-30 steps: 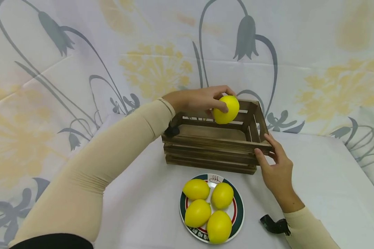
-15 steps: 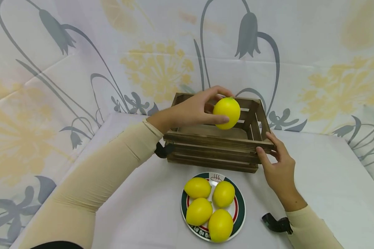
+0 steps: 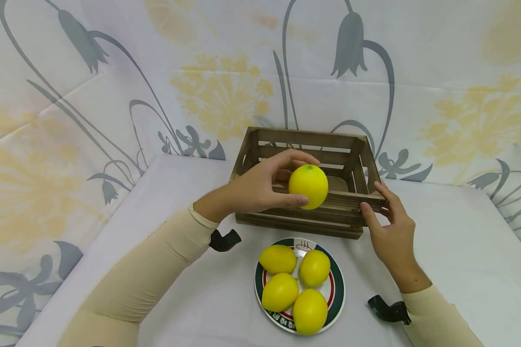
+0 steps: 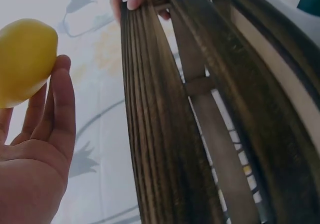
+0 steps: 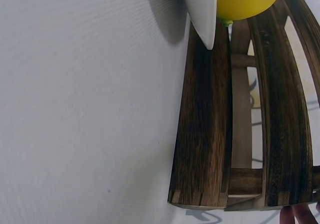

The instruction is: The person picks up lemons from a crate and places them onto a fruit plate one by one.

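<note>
My left hand [image 3: 256, 187] holds a yellow lemon [image 3: 309, 187] between thumb and fingers. In the head view the lemon overlaps the front rim of a brown wooden slatted crate [image 3: 297, 224]. The left wrist view shows this lemon [image 4: 25, 61] beside the crate's top slat [image 4: 155, 114], apart from it. My right hand [image 3: 392, 233] grips the crate's front right corner, thumb in front and fingers over the end. Inside the crate, the visible part of the floor is bare wood; my left hand and the lemon hide some of it.
In front of the crate stands a round plate [image 3: 339, 289] with a green and red rim, bearing several lemons [image 3: 310, 311]. Black curved pieces [image 3: 388, 310] stick out at both wrists. White cloth [image 3: 460, 241] covers the table, and a flower-patterned cloth [image 3: 226, 43] hangs behind.
My left hand has brought the lemon from above the crate's inside toward its front rim, nearer to me. The right hand keeps its grip on the corner, and the head view has shifted slightly.
</note>
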`<action>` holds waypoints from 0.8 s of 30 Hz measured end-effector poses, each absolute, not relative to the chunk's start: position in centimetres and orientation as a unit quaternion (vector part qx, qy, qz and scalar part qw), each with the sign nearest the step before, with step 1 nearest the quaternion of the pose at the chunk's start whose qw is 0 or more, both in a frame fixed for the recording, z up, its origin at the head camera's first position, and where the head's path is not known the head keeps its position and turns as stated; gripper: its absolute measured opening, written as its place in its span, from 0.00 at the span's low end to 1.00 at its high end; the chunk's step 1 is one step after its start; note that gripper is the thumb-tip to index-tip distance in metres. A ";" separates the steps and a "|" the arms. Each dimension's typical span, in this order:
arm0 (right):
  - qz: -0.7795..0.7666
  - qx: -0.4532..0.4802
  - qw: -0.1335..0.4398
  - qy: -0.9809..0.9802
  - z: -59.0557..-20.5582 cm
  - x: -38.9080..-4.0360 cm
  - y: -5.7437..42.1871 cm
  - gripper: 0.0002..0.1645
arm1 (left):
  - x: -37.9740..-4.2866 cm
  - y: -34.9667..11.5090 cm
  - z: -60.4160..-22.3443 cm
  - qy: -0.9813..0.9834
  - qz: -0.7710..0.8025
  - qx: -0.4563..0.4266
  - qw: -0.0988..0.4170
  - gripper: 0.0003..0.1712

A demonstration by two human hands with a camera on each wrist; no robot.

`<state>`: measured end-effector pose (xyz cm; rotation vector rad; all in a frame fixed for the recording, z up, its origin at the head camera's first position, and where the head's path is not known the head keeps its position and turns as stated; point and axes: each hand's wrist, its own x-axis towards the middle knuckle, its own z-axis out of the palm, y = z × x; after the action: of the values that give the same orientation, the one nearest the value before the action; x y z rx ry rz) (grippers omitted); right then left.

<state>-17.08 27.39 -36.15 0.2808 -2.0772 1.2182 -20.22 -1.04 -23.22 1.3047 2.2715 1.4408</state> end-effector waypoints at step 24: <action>0.467 0.117 0.362 -0.799 -36.3 -17.1 27.6 0.35 | -16.9 -1.7 -30.8 0.743 0.464 0.459 0.150 0.36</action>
<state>-17.13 27.57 -36.28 0.3018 -2.0573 1.2017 -16.89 -1.74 -30.84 1.3201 2.1345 1.3322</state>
